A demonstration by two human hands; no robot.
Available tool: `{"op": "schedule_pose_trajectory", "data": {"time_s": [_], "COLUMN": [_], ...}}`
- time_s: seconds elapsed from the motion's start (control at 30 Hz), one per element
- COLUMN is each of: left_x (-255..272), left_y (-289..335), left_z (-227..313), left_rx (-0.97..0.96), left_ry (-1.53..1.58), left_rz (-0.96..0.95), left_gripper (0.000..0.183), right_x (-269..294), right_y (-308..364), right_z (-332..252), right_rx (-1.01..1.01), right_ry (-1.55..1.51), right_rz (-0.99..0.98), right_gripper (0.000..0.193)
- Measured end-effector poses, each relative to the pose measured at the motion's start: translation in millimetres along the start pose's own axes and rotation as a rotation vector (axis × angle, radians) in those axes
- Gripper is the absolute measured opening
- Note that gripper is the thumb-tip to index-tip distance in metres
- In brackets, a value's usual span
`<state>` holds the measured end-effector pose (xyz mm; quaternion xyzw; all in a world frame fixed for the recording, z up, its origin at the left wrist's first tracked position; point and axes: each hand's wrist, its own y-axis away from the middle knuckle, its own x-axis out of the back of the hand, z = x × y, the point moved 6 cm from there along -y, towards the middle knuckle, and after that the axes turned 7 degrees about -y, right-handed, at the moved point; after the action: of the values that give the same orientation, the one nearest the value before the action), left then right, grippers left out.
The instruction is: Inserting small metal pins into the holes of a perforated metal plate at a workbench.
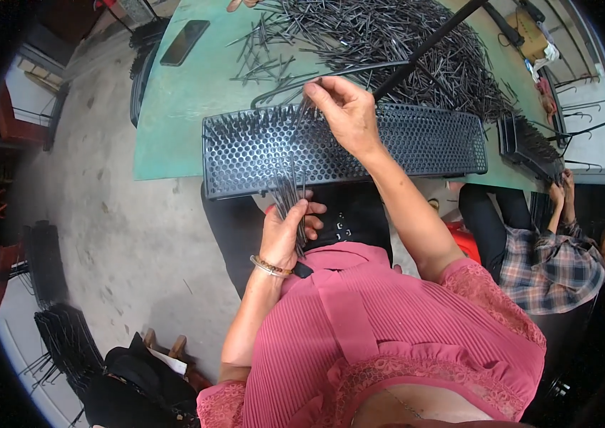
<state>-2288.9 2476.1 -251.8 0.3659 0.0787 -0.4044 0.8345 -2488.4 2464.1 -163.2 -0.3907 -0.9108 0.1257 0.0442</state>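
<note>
My left hand [289, 227] is wrapped round a bundle of thin dark rods [284, 194], just below the front edge of a long black perforated tray [423, 146]. Over the tray's far edge, the thumb and fingers of my right hand [350, 114] are pinched together on a thin dark rod [304, 108]. Short rods [234, 125] stand upright in rows in the holes at the tray's left end. The holes on the right part look unfilled. The tray rests across the near edge of the green table and my lap.
A large heap of loose rods [366, 46] covers the back of the green table [167, 135]. A slanting black bar [431, 46] crosses above it. A phone [185, 43] lies at the left. At the right, a person in a plaid shirt [552, 267] handles another filled tray [527, 146].
</note>
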Motion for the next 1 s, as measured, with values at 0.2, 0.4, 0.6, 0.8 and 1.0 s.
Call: {"op": "schedule_pose_trajectory", "data": {"time_s": [0.2, 0.4, 0.6, 0.8, 1.0], "left_x": [2, 1, 4, 2, 2], "left_y": [0, 0, 0, 1, 0], "left_z": [1, 7, 4, 2, 0], "left_rx": [-0.015, -0.057, -0.047, -0.022, 0.023], "left_ry": [0.046, 0.315, 0.128, 0.117, 0.087], "left_rz": [0.041, -0.023, -0.019, 0.012, 0.021], "left_gripper": [0.028, 0.044, 0.028, 0.021, 0.022], "right_x": [1, -1, -10, 4, -9], "right_y": [4, 23, 49, 18, 6], "right_z": [7, -27, 9, -2, -5], "right_rx": [-0.060, -0.173, -0.409, -0.070, 0.201], "right_ry": [-0.025, -0.147, -0.087, 0.035, 0.213], "right_rz": [0.024, -0.044, -0.260, -0.019, -0.043], "right_gripper": [0.017, 0.017, 0.020, 0.017, 0.016]}}
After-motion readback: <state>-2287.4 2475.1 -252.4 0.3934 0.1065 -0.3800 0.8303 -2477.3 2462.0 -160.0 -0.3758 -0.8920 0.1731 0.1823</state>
